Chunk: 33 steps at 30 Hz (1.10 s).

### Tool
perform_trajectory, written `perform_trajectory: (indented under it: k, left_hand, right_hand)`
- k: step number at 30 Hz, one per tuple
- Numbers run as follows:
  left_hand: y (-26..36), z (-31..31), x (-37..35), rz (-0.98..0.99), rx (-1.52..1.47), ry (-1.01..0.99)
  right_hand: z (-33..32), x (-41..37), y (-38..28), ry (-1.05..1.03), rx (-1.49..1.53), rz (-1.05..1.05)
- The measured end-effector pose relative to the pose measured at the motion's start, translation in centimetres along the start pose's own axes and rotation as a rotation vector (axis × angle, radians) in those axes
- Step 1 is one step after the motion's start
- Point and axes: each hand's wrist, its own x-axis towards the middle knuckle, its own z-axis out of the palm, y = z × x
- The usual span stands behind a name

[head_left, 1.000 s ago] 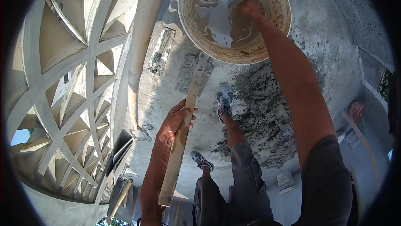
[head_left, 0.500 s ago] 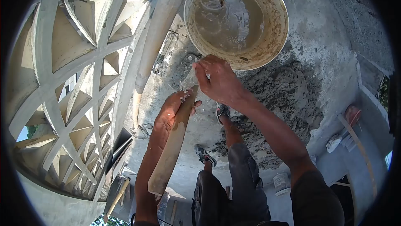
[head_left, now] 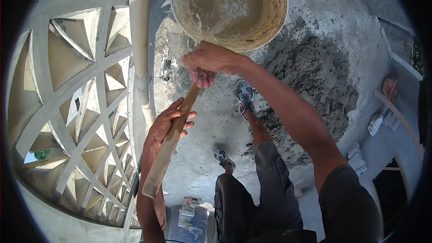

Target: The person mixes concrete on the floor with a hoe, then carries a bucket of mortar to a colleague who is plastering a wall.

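Wooden strip [head_left: 165, 149] at 8 o'clock of view, angled from 7 to 1 o'clock, darker toward its upper end. Left hand [head_left: 163, 125] holds it mid-length, thumb on one side, fingertips showing past the other. Right hand [head_left: 210, 61] at the strip's 1 o'clock end, fingers curled narrow; can't tell if they grip it. Water splashing near that hand. Bucket [head_left: 275, 23] of murky water at 12 o'clock, just beyond right hand. Wet mortar heap [head_left: 310, 90] at 3 o'clock, concrete lattice [head_left: 96, 68] at 9.

Dark short sleeve [head_left: 348, 200], dark cropped trousers [head_left: 278, 184], pale-patterned dark sneakers [head_left: 245, 95]
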Motion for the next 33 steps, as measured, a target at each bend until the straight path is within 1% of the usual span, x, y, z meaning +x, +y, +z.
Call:
perform_trajectory:
  k: [1,3,4,5,6,7,8,9,10,13,14,15,17,19,21,22,23,25,27,28,30,31,33]
  left_hand:
    - [-0.3,0.0,0.9,-0.009,-0.002,-0.036]
    - [-1.6,-3.9,1.5,0.138,0.114,-0.1]
    - [-1.3,-5.1,1.6,0.197,0.174,-0.155]
    - [0.5,-3.7,2.4,-0.078,0.168,-0.037]
    - [0.8,-1.9,2.2,-0.23,-0.027,0.016]
    - [0.5,-0.8,1.5,-0.234,0.058,-0.031]
    - [-0.3,-2.2,2.0,-0.27,0.106,-0.132]
    - [-2.0,-1.5,1.6,-0.197,0.284,0.033]
    - [-4.1,0.2,0.8,-0.128,0.3,0.152]
    - [-8.8,-0.1,-0.8,-0.073,0.526,0.09]
    - [-10.8,0.5,-2.4,-0.022,0.678,0.119]
    - [-12.7,1.5,-4.5,0.04,0.832,0.145]
    - [-17.9,3.1,-8.3,0.123,1.006,0.208]
    - [-22.8,3.1,-11.2,0.192,1.138,0.196]
    - [-27.7,4.9,-13.9,0.201,1.346,0.173]
    - [-30.3,5.7,-15.5,0.207,1.44,0.164]
    - [-33.4,6.8,-16.9,0.213,1.517,0.21]
    - [-39.7,9.8,-19.4,0.197,1.698,0.206]
    - [-45.3,10.1,-20.5,0.22,1.704,0.018]
    - [-48.2,11.7,-21.3,0.102,1.776,-0.011]
    - [-53.9,10.2,-20.2,0.336,1.927,-0.328]
    - [-58.0,11.4,-19.9,0.407,1.967,-0.466]
    - [-65.8,11.8,-17.6,0.428,2.103,-0.452]
  right_hand:
    - [3.4,-1.5,0.5,0.007,0.025,-0.07]
    - [8.4,-4.3,1.0,0.117,-0.39,-0.088]
    - [10.1,-5.2,2.1,0.356,-0.464,-0.246]
    - [11.6,-6.3,4.3,0.612,-0.536,-0.373]
    - [12.4,-8.1,7.1,0.877,-0.615,-0.477]
    - [12.3,-10.6,9.9,1.039,-0.579,-0.432]
    - [12.2,-13.3,12.6,1.198,-0.546,-0.392]
    - [12.5,-15.6,15.5,1.353,-0.514,-0.363]
    - [13.3,-19.0,19.3,1.517,-0.508,-0.253]
    - [17.3,-29.9,31.5,1.691,-0.408,0.07]
    - [19.1,-32.5,35.2,1.727,-0.358,0.165]
    - [20.9,-34.3,37.8,1.739,-0.253,0.148]
    - [24.9,-36.7,42.2,1.759,-0.038,0.11]
    - [28.4,-34.9,45.5,1.696,0.279,-0.074]
    - [30.8,-33.2,45.7,1.357,0.664,-0.187]
    - [31.8,-31.5,46.0,1.238,0.752,-0.267]
    - [32.5,-30.0,46.3,1.116,0.828,-0.353]
    - [33.5,-30.8,45.2,0.821,1.194,-0.415]
    - [33.4,-34.2,46.0,0.645,1.515,-0.669]
    - [33.0,-35.9,47.1,0.537,1.663,-0.795]
    - [31.9,-40.4,51.6,0.71,1.823,-0.815]
    - [31.3,-43.0,54.6,0.798,1.894,-0.823]
    - [30.6,-47.3,63.1,0.904,1.907,-0.987]
